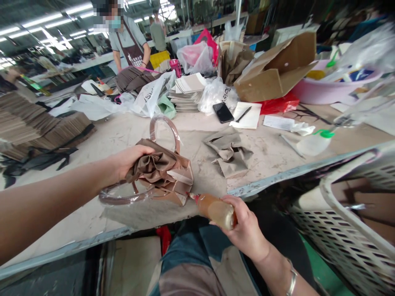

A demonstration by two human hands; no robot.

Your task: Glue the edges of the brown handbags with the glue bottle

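Observation:
My left hand (128, 161) is closed on a crumpled brown bag (163, 172) with plastic-wrapped round handles, holding it on the workbench (92, 213) near the front edge. My right hand (243, 228) grips a squeeze bottle of amber glue (214, 209). Its red nozzle points at the bag's lower corner and is close to touching it. Another folded brown bag piece (230, 152) lies on the bench to the right.
Stacks of brown pieces (33, 127) lie at left. A phone (222, 112), paper with pen (247, 115), cardboard box (274, 70), pink basin (327, 88) and plastic bags crowd the back. A white crate (354, 222) stands at right. A person in an apron (129, 41) works beyond.

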